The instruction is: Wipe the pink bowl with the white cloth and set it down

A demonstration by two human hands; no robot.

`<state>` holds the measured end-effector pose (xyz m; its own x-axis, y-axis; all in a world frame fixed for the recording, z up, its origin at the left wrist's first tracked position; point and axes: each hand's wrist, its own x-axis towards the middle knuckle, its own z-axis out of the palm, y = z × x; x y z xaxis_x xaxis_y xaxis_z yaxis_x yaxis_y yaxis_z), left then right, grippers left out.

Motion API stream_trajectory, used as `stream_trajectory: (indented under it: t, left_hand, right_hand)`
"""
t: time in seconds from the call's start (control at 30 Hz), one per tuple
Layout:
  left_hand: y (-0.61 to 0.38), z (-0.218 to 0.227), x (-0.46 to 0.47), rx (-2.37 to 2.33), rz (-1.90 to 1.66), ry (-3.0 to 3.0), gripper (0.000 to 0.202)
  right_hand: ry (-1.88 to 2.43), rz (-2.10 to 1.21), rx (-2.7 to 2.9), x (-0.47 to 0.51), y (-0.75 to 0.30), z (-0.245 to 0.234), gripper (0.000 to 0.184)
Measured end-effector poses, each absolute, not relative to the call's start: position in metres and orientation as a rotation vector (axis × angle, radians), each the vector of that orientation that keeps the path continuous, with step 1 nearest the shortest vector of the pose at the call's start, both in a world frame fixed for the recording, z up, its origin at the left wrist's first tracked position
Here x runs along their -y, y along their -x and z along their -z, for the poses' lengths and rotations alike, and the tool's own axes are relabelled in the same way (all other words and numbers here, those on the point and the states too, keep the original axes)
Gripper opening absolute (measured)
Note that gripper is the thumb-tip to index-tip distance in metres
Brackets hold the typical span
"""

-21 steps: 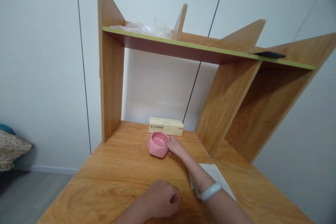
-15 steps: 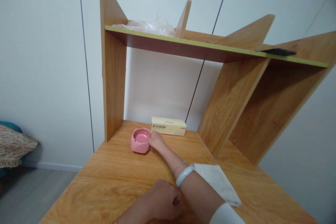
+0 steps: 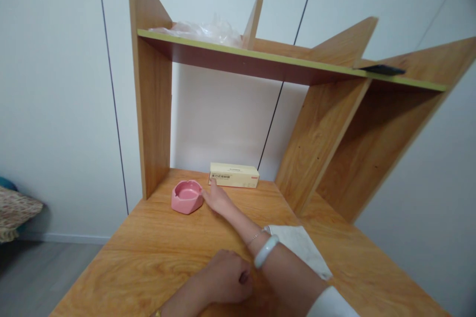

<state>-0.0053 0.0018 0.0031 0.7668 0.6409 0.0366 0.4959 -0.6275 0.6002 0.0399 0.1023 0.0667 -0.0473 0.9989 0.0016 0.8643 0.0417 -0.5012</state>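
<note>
Our right hand (image 3: 219,200) is loosely open, its thumb right by the pink ashtray (image 3: 187,203) and a finger raised apart from it; whether the thumb touches the rim we cannot tell. Our left hand (image 3: 228,277), curled into a fist, is nearer to us. Beyond and above the right hand rises the wooden shelf unit (image 3: 154,124), its left upright past the ashtray and its divider well off to the hand's right, so we have a wide bay between them. Below the hand spreads the desk (image 3: 148,242), whose left edge slants away beyond the ashtray; we see a strip of wood between the two, and a broader stretch from the ashtray back to our left fist. Nearer than the right hand and to its right, a white cloth (image 3: 303,247) lies partly behind our forearm. Just beyond the hand, a pale yellow box (image 3: 238,177) lies lengthwise, its left end behind our raised finger. Just left of the hand, the ashtray sits hollow side up: angular facets outside, a rounded bowl inside, small notches in the rim.
</note>
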Motion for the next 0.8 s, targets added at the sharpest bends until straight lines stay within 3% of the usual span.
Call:
stream_trajectory:
  t: [0.1, 0.27, 0.47, 0.63, 0.8]
  left_hand:
    - [0.004, -0.005, 0.000, -0.905, -0.308, -2.584, 0.018]
    - [0.001, -0.008, 0.004, -0.948, -0.315, -2.653, 0.020]
    - [0.001, -0.006, 0.005, -0.936, -0.327, -2.673, 0.019]
    - [-0.001, -0.005, 0.004, -0.823, -0.305, -2.688, 0.016]
    - [-0.003, 0.000, 0.015, -0.693, -0.171, -2.690, 0.017]
  right_hand:
    - [2.076, -0.145, 2.188, -0.079, -0.083, -0.078, 0.032]
    - [2.345, -0.034, 2.180, -0.031, -0.141, -0.079, 0.024]
    - [2.547, -0.028, 2.281, 0.007, -0.158, -0.053, 0.056]
    - [2.519, -0.106, 2.278, -0.002, -0.148, -0.052, 0.057]
    - [2.206, -0.210, 2.329, -0.028, -0.099, -0.065, 0.060]
